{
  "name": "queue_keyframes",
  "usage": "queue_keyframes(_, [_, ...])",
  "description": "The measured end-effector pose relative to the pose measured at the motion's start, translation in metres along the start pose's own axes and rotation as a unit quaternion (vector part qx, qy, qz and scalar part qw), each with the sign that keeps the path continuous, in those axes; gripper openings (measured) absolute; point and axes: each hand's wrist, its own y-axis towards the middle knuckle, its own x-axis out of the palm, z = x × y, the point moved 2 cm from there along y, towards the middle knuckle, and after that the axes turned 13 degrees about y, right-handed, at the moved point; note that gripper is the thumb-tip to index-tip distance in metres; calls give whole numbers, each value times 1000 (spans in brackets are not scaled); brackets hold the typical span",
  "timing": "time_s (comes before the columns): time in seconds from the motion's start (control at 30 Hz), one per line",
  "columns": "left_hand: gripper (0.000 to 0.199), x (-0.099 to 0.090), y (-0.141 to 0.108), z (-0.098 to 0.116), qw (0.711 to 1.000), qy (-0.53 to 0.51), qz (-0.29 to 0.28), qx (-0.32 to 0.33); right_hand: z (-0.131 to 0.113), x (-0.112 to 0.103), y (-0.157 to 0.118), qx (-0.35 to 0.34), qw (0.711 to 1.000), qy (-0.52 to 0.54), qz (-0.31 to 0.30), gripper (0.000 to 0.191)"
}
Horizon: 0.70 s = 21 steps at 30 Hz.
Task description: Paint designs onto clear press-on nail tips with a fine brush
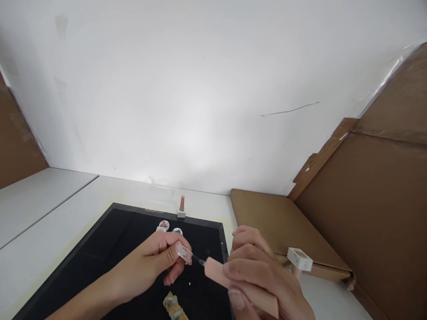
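Note:
My left hand (163,258) is closed, its thumb and fingers pinching a clear pinkish nail tip (184,254) over the black mat. My right hand (263,275) is wrapped round the pink handle of a nail polish brush (242,286). The dark bristle end of the brush touches the right side of the nail tip. A pink bottle with a white square base (299,259) shows beyond my right hand; whether my fingers hold it is unclear.
A pink-capped bottle (182,205) stands at the back edge of the black mat (120,235). Small round pots (163,225) sit behind my left hand. A yellowish piece (174,306) lies at the front. Flat cardboard (267,215) lies to the right, beside a cardboard wall (376,191).

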Motion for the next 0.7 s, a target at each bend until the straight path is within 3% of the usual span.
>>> queue_keyframes(0.4, [44, 0, 0, -2, 1000, 7, -9, 3, 2, 1, -2, 3, 1000, 6, -13, 23])
queue_keyframes(0.7, [41, 3, 0, -5, 994, -97, -36, -39, -1, 3, 0, 4, 1000, 22, -14, 28])
